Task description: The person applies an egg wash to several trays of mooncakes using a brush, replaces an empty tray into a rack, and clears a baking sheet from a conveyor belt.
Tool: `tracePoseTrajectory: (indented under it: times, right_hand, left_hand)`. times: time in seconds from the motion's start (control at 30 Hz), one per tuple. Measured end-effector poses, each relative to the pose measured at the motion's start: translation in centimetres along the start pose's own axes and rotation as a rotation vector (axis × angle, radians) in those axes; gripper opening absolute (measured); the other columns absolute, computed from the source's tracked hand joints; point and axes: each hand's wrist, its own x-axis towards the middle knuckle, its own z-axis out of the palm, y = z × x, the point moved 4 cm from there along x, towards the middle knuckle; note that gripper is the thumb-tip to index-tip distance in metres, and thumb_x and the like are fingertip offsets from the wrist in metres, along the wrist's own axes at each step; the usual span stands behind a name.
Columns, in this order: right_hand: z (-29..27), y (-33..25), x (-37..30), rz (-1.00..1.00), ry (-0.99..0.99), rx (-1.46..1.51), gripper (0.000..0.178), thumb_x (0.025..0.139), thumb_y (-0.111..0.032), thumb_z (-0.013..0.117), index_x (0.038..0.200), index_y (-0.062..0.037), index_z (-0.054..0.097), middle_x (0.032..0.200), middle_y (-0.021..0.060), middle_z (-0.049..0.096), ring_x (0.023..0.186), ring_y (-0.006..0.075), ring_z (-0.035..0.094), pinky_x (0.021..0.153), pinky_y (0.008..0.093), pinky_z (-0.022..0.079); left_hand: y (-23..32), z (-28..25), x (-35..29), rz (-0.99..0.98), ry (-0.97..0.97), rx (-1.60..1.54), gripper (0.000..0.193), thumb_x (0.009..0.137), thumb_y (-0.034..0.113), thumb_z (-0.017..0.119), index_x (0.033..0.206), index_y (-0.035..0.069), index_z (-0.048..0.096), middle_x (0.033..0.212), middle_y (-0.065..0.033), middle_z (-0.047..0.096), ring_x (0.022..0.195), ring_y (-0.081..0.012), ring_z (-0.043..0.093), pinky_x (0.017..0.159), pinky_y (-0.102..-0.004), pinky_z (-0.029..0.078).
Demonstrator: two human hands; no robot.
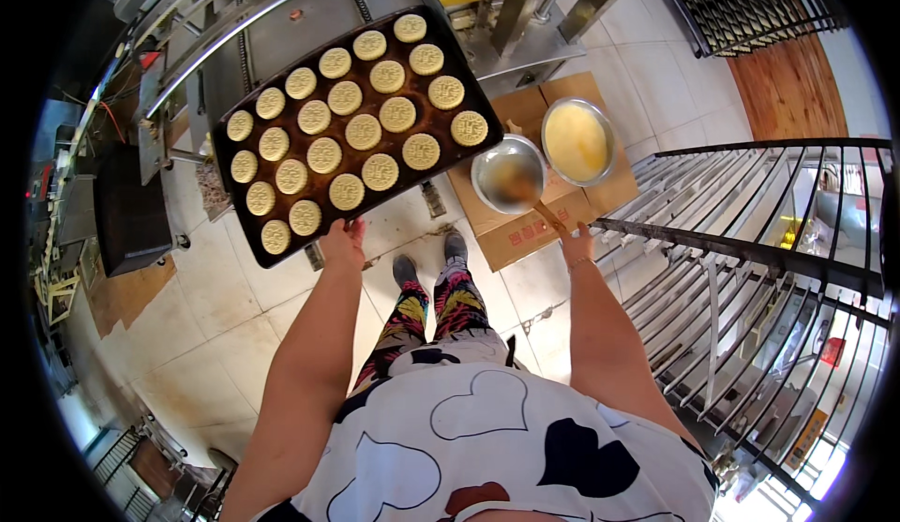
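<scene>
My left hand (346,243) is closed on the near edge of a dark baking tray (279,257); its fingertips are partly hidden at the rim. Rows of round, pale pastries (363,132) with stamped tops and scalloped edges lie on the tray. My right hand (576,242) grips the wooden handle of a brush (545,211). The brush's head is a brown blur over or in a metal bowl (482,153), so whether it touches the contents cannot be told. Beside this bowl stands a second metal bowl (610,153) with yellow liquid in it.
Both bowls stand on a cardboard box (511,242). A metal conveyor-like machine (309,15) runs beyond the tray. On my right a slatted metal rack (741,245) comes close to my right arm. Another dark rack (750,6) stands at the far right, above tiled floor (211,287).
</scene>
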Motion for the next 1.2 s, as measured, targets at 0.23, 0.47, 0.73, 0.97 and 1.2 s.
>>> tracePoseTrajectory:
  times: [0.23,0.47,0.73,0.97,1.2]
  right_hand:
    - [0.0,-7.2,-0.2,0.189,-0.092,0.588,0.026,0.076,-0.005,0.067,0.100,0.0038,0.061,0.080,0.0063,0.063,0.067,0.0124,0.057,0.060,0.0226,0.047]
    - [-2.6,-11.2,0.2,-0.124,0.029,0.607,0.017,0.076,-0.001,0.065,0.092,0.0032,0.064,0.075,0.0045,0.063,0.068,0.0090,0.058,0.064,0.0221,0.047]
    - [5.8,-8.1,2.8,-0.469,-0.072,0.123,0.034,0.077,-0.005,0.059,0.109,-0.0165,0.063,0.110,0.0129,0.059,0.093,0.0302,0.060,0.079,0.0359,0.048]
    - [3.0,-10.5,3.0,-0.320,-0.231,0.485,0.026,0.084,-0.005,0.059,0.110,-0.0028,0.060,0.110,0.0065,0.061,0.099,0.0144,0.057,0.085,0.0269,0.045]
    - [-5.8,-13.1,12.1,-0.125,0.212,0.578,0.038,0.080,-0.002,0.060,0.118,0.0019,0.054,0.100,0.0106,0.064,0.080,0.0186,0.062,0.072,0.0310,0.051]
  left_hand:
    - [-1.1,-4.0,-1.3,-0.092,-0.073,0.018,0.019,0.090,0.000,0.041,0.109,-0.005,0.042,0.101,-0.0166,0.055,0.083,-0.0294,0.062,0.071,-0.0343,0.057]
    - [-2.0,-6.5,-3.9,-0.192,-0.074,0.072,0.021,0.092,0.002,0.043,0.112,-0.003,0.041,0.104,-0.0167,0.057,0.090,-0.0289,0.062,0.075,-0.0342,0.056]
    - [-1.7,-6.8,-4.1,-0.205,-0.075,0.157,0.017,0.092,0.004,0.047,0.107,-0.001,0.042,0.100,-0.0140,0.059,0.092,-0.0283,0.063,0.075,-0.0334,0.056]
    - [-1.4,-7.2,-4.1,-0.261,-0.049,0.227,0.013,0.093,0.008,0.048,0.103,0.000,0.047,0.097,-0.0108,0.059,0.093,-0.0263,0.063,0.078,-0.0336,0.055]
    - [-1.5,-7.0,-4.2,-0.304,-0.055,0.225,0.016,0.094,0.009,0.044,0.107,0.001,0.047,0.100,-0.0100,0.060,0.097,-0.0249,0.061,0.081,-0.0342,0.054]
